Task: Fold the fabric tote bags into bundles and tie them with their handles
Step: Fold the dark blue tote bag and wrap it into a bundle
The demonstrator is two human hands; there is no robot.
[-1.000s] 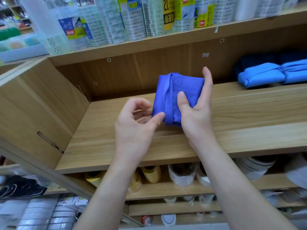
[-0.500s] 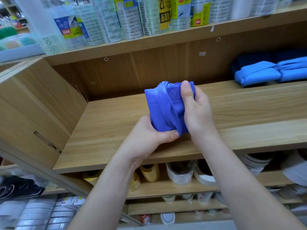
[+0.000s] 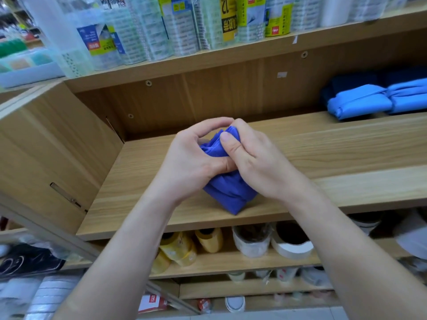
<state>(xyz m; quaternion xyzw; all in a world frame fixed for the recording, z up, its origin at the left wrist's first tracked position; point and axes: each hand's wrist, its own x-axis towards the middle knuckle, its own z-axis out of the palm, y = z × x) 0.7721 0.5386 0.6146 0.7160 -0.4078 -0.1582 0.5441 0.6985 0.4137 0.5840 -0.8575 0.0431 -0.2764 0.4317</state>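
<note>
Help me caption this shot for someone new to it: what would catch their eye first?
First, the vivid blue tote bag bundle at the centre, gripped between the left hand and the right hand over the wooden shelf. Next come the lighter blue tied bundles lying at the shelf's far right, and the packs of tape rolls lined along the shelf above.

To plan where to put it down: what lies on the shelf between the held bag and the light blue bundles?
Nothing: in the head view, bare shelf board runs from the held bag to the light blue bundles.
</note>
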